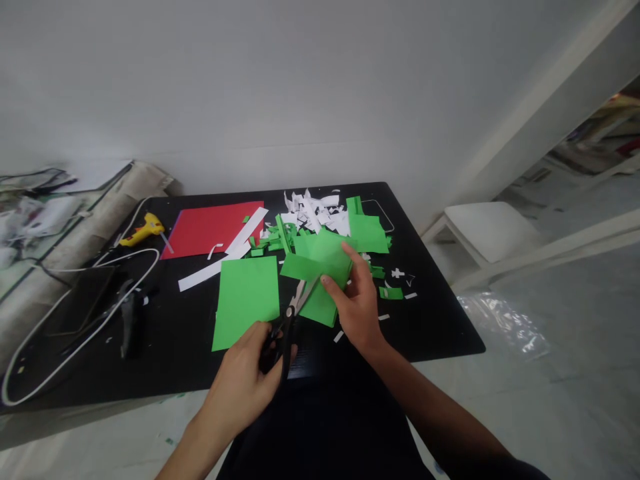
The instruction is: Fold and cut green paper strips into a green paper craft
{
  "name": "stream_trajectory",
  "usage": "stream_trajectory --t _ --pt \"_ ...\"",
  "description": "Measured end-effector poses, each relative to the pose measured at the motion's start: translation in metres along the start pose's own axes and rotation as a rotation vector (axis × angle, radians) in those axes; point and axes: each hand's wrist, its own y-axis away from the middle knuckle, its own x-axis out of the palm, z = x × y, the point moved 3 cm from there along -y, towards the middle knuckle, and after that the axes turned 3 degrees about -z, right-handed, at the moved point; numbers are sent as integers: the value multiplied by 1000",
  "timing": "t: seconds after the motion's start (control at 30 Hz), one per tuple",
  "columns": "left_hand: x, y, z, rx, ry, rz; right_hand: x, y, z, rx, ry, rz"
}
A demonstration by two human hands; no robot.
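My left hand grips a pair of black-handled scissors, its fingers in the handles. The blades reach up and right onto a green sheet of paper. My right hand pinches that green paper, thumb on top near the blade tips. A strip along the paper's left part sticks out past the blades. Left of the scissors a larger green sheet lies flat on the black table. More green paper lies beyond my right hand.
White scraps and green scraps are heaped at the back. On the left lie a red sheet, white strips, a yellow glue gun and a looping white cable. A white stool stands at right.
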Motion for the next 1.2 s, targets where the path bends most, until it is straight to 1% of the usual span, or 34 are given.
stream_trajectory --t 0.17,0.4,0.53,0.63,0.73,0.8,0.97,1.2 --pt "0 2 -3 11 -34 30 1 1 0 -30 16 11" --pt "5 2 -4 -98 -19 115 2 2 1 -78 109 21" --pt "7 1 -3 -127 -8 131 0 4 2 -82 151 45" --pt "6 1 -3 -141 5 129 -2 6 2 -59 130 86" --pt "5 1 -5 -152 30 129 -5 7 2 -3 71 138" --pt "5 1 -6 -157 44 130 -4 7 2 11 74 151" --pt "6 1 -6 -139 45 116 -2 6 5 -49 113 92" --pt "11 3 -5 -79 13 72 -3 4 2 -48 148 -42"
